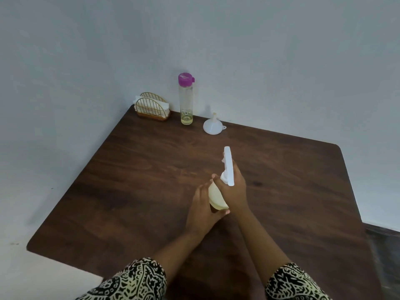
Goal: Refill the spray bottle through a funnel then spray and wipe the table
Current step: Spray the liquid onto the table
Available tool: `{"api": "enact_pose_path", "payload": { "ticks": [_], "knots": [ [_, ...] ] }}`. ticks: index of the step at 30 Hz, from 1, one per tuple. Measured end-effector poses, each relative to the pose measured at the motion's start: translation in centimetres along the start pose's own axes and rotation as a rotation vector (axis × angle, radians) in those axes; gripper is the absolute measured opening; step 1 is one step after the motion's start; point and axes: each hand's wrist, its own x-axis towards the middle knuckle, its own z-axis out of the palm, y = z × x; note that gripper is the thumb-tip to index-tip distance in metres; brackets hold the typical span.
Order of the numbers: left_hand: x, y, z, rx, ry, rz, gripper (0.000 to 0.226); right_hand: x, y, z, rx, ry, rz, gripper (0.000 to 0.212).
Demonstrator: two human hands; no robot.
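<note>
Both hands' grip closed on cream spray bottle (216,197), white trigger head (229,167)

Napkin holder (152,109) at table's (129,191) far corner, refill bottle (186,100) right of it, funnel (213,126) further right.

- You are looking down at a dark brown wooden table (129,191) with round corners, pushed up near a pale wall.
- At the far edge you see a gold wire napkin holder (152,107) with white napkins in it.
- Just beside it stands a tall clear bottle (186,100) with a purple cap and a little yellow liquid at the bottom.
- Near the bottle, a white funnel (212,125) sits wide end down, spout up.
</note>
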Motion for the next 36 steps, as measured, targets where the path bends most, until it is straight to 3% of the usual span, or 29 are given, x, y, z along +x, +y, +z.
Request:
{"api": "enact_pose_path", "payload": {
  "ticks": [6,9,13,19,26,31,36],
  "knots": [
    [-1.0,-1.6,-2.6,0.265,-0.118,0.069,0.065,-0.8,0.4,-2.0,0.000,-0.095,-0.048,0.059],
    [-1.4,-3.4,-4.4,0.502,-0.100,-0.043,0.065,-1.8,0.1,-3.2,-0.006,-0.124,-0.020,0.062],
    [-2.4,-5.8,-5.8,0.677,-0.108,-0.221,0.074,-3.3,0.0,-4.4,-0.039,-0.255,0.058,0.047],
    [-3.7,-7.1,-5.6,0.747,-0.083,-0.200,0.077,-5.8,-0.4,-4.9,-0.077,-0.438,0.222,0.025],
    [-4.2,-7.2,-5.3,0.807,-0.050,-0.167,0.076,-7.4,0.6,-5.0,-0.106,-0.398,0.376,0.007],
    [-4.2,-7.2,-5.3,0.809,-0.039,-0.161,0.083,-7.5,1.1,-5.1,-0.214,-0.344,0.381,0.016],
    [-4.3,-7.2,-5.4,0.807,-0.042,-0.160,0.085,-7.9,0.7,-5.7,-0.146,-0.299,0.339,0.007]
  ]
}}
